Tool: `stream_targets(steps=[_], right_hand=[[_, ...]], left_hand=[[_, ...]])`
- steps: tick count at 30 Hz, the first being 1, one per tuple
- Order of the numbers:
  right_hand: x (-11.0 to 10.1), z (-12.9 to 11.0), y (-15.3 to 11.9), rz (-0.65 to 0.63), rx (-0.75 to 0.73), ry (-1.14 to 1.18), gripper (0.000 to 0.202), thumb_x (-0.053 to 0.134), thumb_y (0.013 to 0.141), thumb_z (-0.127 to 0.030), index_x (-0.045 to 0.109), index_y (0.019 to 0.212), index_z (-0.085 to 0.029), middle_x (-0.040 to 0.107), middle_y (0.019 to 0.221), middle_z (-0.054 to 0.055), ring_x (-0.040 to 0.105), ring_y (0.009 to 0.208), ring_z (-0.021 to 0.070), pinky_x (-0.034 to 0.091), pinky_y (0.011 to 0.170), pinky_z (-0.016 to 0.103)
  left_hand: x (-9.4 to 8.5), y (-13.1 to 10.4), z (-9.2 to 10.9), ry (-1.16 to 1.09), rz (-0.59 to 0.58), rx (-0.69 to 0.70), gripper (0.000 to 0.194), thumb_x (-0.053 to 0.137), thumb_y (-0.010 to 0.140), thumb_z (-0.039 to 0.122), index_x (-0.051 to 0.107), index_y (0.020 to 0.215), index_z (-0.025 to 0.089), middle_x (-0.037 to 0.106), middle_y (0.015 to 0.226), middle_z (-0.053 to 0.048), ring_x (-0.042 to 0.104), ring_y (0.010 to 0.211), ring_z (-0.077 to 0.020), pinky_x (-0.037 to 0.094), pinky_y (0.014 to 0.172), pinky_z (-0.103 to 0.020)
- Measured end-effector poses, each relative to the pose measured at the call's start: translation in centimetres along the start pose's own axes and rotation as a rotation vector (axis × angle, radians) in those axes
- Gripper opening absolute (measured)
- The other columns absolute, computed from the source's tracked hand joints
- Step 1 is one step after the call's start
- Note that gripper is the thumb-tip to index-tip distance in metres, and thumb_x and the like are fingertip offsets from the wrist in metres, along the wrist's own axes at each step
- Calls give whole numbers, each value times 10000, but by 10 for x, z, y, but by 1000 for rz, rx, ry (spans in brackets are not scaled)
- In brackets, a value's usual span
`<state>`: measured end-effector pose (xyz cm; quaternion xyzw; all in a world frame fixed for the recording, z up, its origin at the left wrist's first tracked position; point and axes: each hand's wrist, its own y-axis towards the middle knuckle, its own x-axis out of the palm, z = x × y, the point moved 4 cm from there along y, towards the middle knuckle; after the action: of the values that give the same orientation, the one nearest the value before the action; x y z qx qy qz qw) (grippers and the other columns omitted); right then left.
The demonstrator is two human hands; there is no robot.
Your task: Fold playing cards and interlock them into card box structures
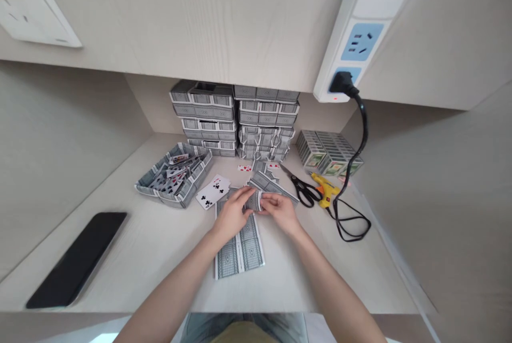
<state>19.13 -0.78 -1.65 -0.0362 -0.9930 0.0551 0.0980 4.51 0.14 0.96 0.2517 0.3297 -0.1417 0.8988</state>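
Power strip overhead; left hand and right hand fingers grip a card piece between them

Craft nook, prob. home: desk w/ card panel, glue gun, scissors, pwr strip

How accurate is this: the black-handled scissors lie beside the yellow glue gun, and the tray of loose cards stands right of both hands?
Wrong side: in the head view, the tray of loose cards stands left of the left hand and right hand. The black-handled scissors do lie beside the yellow glue gun.
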Motion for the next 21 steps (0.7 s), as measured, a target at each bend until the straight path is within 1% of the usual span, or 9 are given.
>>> stream_targets(steps=[5, 11, 16, 21], right_hand=[[0, 0, -1, 26, 17, 2, 284, 740, 530, -329, 617, 717, -156, 642, 638, -2, 619, 538, 155, 560, 563, 327], [-1, -1, -2, 64, 20, -29, 299, 743, 518, -352, 591, 693, -162, 639, 600, 4, 603, 443, 161, 536, 463, 298], [-3, -1, -2, 71, -17, -65, 262, 724, 544, -353, 583, 672, -173, 622, 588, -2, 598, 443, 158, 526, 437, 282], [-5, 1, -1, 107, -91, -152, 233, 683, 590, -380, 582, 646, -177, 622, 603, 13, 574, 429, 142, 499, 396, 260]], left_hand=[[1, 0, 2, -12, -11, 11, 586, 537, 668, 20, 460, 1203, 248, 464, 1264, -43, 420, 1176, -195, 341, 1006, -388], [1, 0, 4, -47, -6, 20, 582, 540, 659, 19, 471, 1189, 248, 478, 1254, -41, 426, 1170, -199, 350, 998, -396], [2, 0, 5, -58, -8, 17, 574, 542, 657, 15, 475, 1179, 244, 486, 1252, -40, 423, 1176, -199, 342, 1003, -402], [4, 0, 5, -54, -22, 26, 579, 566, 659, 34, 465, 1186, 254, 496, 1239, -40, 432, 1165, -205, 351, 990, -414]])
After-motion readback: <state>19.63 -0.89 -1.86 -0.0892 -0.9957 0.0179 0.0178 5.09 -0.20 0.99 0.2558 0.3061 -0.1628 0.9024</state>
